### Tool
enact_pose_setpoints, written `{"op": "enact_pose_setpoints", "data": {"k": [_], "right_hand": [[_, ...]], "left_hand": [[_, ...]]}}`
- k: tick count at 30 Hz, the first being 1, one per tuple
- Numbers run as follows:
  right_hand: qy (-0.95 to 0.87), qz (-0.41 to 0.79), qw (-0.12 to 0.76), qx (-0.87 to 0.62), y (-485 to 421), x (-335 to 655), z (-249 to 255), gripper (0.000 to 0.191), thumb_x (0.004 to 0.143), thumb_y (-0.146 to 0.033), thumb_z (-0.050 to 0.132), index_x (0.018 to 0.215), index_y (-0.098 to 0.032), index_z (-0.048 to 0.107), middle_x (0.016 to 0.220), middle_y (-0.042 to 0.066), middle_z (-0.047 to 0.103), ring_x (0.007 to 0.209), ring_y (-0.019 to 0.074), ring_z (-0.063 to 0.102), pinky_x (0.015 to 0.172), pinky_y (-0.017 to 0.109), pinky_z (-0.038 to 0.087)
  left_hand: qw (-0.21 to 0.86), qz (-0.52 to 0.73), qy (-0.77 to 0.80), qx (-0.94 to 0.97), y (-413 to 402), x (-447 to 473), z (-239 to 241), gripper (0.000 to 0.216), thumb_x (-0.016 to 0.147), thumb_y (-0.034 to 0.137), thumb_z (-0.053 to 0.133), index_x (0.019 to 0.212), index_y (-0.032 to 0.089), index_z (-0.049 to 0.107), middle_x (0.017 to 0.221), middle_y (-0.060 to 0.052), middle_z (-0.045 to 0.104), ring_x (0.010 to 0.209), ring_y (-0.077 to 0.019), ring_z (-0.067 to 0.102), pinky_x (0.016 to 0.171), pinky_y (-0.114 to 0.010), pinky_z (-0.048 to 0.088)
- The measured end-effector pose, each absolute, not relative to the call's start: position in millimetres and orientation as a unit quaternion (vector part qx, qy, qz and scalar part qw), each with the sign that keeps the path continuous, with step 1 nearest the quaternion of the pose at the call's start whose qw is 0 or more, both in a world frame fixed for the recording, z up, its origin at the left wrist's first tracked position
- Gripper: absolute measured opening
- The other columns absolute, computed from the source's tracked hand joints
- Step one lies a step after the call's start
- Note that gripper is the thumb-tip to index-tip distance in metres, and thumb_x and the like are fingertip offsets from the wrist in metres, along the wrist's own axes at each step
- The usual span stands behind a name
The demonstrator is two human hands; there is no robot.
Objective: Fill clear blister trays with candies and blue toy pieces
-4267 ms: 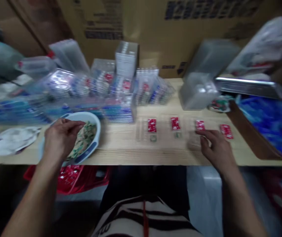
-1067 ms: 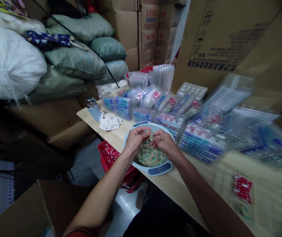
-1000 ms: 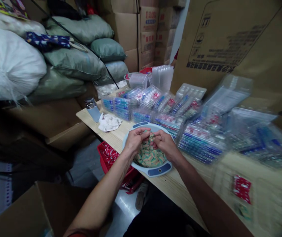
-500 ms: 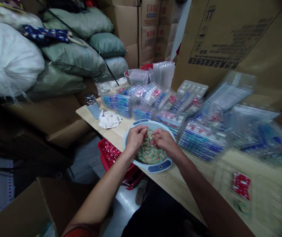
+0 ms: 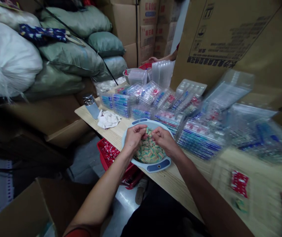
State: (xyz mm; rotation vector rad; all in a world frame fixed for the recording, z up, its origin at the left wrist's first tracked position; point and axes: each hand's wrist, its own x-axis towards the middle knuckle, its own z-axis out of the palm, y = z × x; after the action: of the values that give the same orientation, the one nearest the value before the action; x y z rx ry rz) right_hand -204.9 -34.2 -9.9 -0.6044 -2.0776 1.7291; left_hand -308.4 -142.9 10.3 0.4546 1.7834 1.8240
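Observation:
A pale blue bowl full of small green and orange pieces sits at the near edge of a wooden table. Both hands are over it, close together. My left hand curls its fingers in a pinch above the pieces. My right hand does the same, fingertips almost touching the left. What is between the fingertips is too small to name.
Stacks of clear blister packs cover the table behind the bowl. Red cards lie on the right. A white cloth and metal flask stand left. A red basket sits below. Another person's hand shows far back.
Since four seconds ago the view swung left and my right hand left the red cards for the bowl. Over the last second both hands stay pinching above the pieces, barely shifting.

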Motion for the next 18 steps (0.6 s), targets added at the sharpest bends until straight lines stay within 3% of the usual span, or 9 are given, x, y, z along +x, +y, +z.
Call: {"op": "enact_pose_setpoints", "data": {"k": [4, 8, 12, 18], "right_hand": [[-0.751, 0.59, 0.197, -0.221, -34.2, -205.0, -9.0, 0.018, 0.083, -0.038, 0.055, 0.08, -0.021, 0.057, 0.062, -0.003, 0.056, 0.058, 0.016, 0.051, 0.052, 0.025, 0.035], [-0.772, 0.536, 0.215, -0.266, -34.9, -207.7, -12.0, 0.013, 0.085, -0.033, 0.053, 0.079, -0.021, 0.054, 0.068, -0.001, 0.059, 0.066, 0.017, 0.054, 0.056, 0.025, 0.036], [-0.767, 0.541, 0.221, -0.264, -34.8, -210.5, -8.6, 0.01, 0.087, -0.031, 0.054, 0.082, -0.022, 0.052, 0.068, -0.003, 0.057, 0.065, 0.017, 0.054, 0.056, 0.026, 0.036], [-0.692, 0.563, 0.397, -0.218, -37.7, -175.0, 9.3, 0.013, 0.091, -0.026, 0.045, 0.102, -0.023, 0.05, 0.078, -0.002, 0.059, 0.071, 0.0166, 0.057, 0.066, 0.026, 0.044]], "left_hand": [[0.309, 0.667, 0.656, 0.169, -143.8, -306.0, 14.5, 0.017, 0.073, 0.025, 0.081, 0.085, 0.013, 0.078, 0.071, -0.001, 0.07, 0.058, -0.01, 0.059, 0.061, -0.021, 0.049], [0.339, 0.654, 0.634, 0.234, -146.7, -302.6, 15.5, 0.032, 0.072, 0.037, 0.083, 0.092, 0.013, 0.078, 0.076, -0.002, 0.072, 0.065, -0.0111, 0.061, 0.066, -0.022, 0.05], [0.328, 0.657, 0.633, 0.247, -145.2, -304.7, 14.4, 0.043, 0.061, 0.032, 0.088, 0.098, 0.013, 0.077, 0.079, -0.004, 0.073, 0.07, -0.0141, 0.064, 0.07, -0.025, 0.052], [0.295, 0.664, 0.66, 0.193, -141.1, -308.7, 31.4, 0.042, 0.053, 0.029, 0.086, 0.091, 0.013, 0.076, 0.072, -0.003, 0.069, 0.063, -0.0142, 0.064, 0.065, -0.026, 0.053]]}}
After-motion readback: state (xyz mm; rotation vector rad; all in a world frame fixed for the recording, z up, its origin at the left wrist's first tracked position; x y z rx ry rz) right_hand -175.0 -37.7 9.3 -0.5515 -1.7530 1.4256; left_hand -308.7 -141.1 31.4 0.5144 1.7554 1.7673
